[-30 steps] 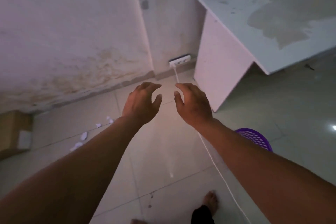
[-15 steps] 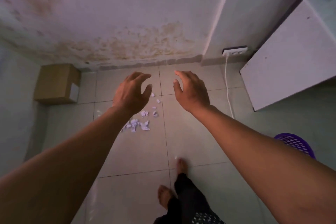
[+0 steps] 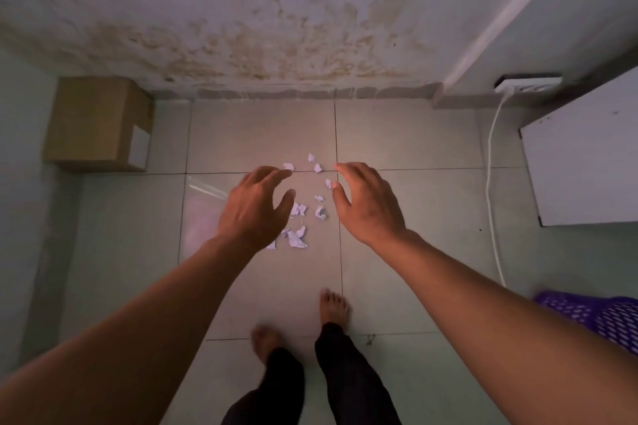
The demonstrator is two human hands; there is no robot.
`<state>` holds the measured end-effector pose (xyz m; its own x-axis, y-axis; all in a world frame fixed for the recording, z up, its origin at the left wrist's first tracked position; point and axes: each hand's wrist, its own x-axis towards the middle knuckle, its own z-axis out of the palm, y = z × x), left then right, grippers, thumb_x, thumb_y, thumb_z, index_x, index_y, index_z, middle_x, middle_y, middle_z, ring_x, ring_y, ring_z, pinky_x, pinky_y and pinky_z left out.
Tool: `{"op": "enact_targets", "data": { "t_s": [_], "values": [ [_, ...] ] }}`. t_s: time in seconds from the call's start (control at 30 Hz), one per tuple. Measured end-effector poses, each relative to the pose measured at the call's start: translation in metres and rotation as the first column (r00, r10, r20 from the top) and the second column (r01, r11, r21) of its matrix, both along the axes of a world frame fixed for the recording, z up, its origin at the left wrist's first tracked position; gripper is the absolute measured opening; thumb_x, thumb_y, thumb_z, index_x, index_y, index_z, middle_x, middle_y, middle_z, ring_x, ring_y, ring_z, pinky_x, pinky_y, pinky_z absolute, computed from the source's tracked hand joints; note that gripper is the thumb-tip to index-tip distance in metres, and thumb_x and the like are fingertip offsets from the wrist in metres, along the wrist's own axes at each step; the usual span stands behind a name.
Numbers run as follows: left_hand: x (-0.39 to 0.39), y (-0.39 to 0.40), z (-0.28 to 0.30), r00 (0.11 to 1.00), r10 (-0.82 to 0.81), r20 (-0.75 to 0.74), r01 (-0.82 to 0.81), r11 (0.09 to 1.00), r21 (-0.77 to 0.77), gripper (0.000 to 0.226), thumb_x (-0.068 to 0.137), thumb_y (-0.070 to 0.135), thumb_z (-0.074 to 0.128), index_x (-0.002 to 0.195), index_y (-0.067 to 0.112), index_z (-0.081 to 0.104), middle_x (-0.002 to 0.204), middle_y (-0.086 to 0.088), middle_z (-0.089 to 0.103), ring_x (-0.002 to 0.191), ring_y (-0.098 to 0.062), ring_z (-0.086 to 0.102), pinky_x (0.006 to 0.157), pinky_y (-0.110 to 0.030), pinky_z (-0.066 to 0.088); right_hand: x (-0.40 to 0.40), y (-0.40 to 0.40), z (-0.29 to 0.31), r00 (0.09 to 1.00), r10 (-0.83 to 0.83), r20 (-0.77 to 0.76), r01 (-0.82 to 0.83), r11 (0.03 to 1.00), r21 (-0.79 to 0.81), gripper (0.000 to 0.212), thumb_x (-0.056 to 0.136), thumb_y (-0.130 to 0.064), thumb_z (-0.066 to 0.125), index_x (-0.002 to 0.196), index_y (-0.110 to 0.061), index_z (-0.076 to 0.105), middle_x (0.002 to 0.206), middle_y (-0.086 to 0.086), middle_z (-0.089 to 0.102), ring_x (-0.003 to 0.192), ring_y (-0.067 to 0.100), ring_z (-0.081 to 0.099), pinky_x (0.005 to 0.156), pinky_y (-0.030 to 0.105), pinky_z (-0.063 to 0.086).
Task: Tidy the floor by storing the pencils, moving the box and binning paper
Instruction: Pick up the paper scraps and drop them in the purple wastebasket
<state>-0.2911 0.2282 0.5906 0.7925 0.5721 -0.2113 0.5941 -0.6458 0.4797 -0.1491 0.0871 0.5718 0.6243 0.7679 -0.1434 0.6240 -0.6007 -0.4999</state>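
A stained wall (image 3: 241, 28) with brown blotches runs along the far edge of the tiled floor (image 3: 414, 203). A white power strip (image 3: 528, 82) sits at the wall's foot on the right, its white cable (image 3: 492, 183) trailing across the tiles beside a white desk panel (image 3: 583, 162). 2 bare feet (image 3: 334, 307) stand on the tiles below.

Bare forearms, no sleeves — black trousers (image 3: 331, 376), poss. patterned; barefoot.

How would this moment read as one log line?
step: binning paper | hands: open, empty, over paper scraps | basket: right
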Motion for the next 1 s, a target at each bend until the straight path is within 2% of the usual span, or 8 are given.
{"op": "enact_targets", "data": {
  "t_s": [0.17,0.4,0.67,0.83,0.93,1.0],
  "values": [
    [0.018,0.052,-0.106,0.999,-0.033,0.008,0.033,0.999,-0.004,0.04,0.096,0.033,0.061,0.133,0.018,0.06,0.134,-0.008,0.06,0.117,-0.027,0.058,0.094,-0.042,0.053,0.015,0.054,-0.101,0.997,0.071,-0.004,-0.071,0.994,-0.083,0.04,0.1,-0.032,0.046,0.137,-0.018,0.051,0.138,0.001,0.054,0.124,0.021,0.051,0.101,0.035,0.043],
    [0.044,0.11,-0.286,0.995,-0.078,0.057,0.075,0.996,0.051,0.04,0.096,0.033,0.061,0.133,0.018,0.06,0.134,-0.008,0.06,0.121,-0.027,0.056,0.097,-0.04,0.05,0.029,0.124,-0.28,1.0,-0.025,-0.007,0.024,0.996,-0.088,0.044,0.101,-0.035,0.044,0.143,-0.022,0.043,0.148,0.001,0.044,0.134,0.021,0.043,0.108,0.038,0.04],
    [0.056,0.14,-0.48,0.987,-0.155,0.045,0.153,0.987,0.044,0.043,0.096,0.034,0.059,0.136,0.02,0.058,0.143,-0.008,0.055,0.129,-0.029,0.052,0.103,-0.046,0.046,0.054,0.144,-0.476,0.999,-0.021,0.039,0.024,0.997,-0.078,0.048,0.099,-0.033,0.047,0.145,-0.02,0.043,0.154,0.003,0.038,0.141,0.021,0.035,0.114,0.04,0.032],
    [0.066,0.155,-0.563,0.978,-0.21,0.007,0.209,0.973,0.099,0.058,0.097,0.042,0.055,0.149,0.02,0.043,0.158,-0.009,0.037,0.141,-0.033,0.039,0.108,-0.051,0.042,0.067,0.151,-0.545,0.997,0.0,0.079,0.002,1.0,-0.028,0.054,0.097,-0.032,0.051,0.148,-0.019,0.039,0.158,0.006,0.03,0.145,0.023,0.028,0.117,0.042,0.027],
    [0.078,0.159,-0.588,0.972,-0.233,-0.01,0.232,0.966,0.115,0.062,0.1,0.045,0.046,0.155,0.02,0.031,0.163,-0.007,0.025,0.149,-0.03,0.026,0.115,-0.051,0.034,0.076,0.159,-0.567,0.997,0.04,0.067,-0.033,0.995,-0.09,0.063,0.098,-0.038,0.046,0.154,-0.023,0.022,0.164,0.0,0.011,0.15,0.019,0.01,0.121,0.045,0.013],
    [0.08,0.161,-0.6,0.969,-0.245,-0.031,0.247,0.962,0.12,0.062,0.101,0.048,0.037,0.155,0.019,0.03,0.164,-0.006,0.022,0.151,-0.027,0.021,0.119,-0.048,0.028,0.079,0.166,-0.58,0.995,0.074,0.059,-0.066,0.99,-0.128,0.065,0.099,-0.04,0.043,0.155,-0.023,0.016,0.165,-0.004,0.003,0.151,0.019,0.002,0.122,0.047,0.008]
  ]
}}
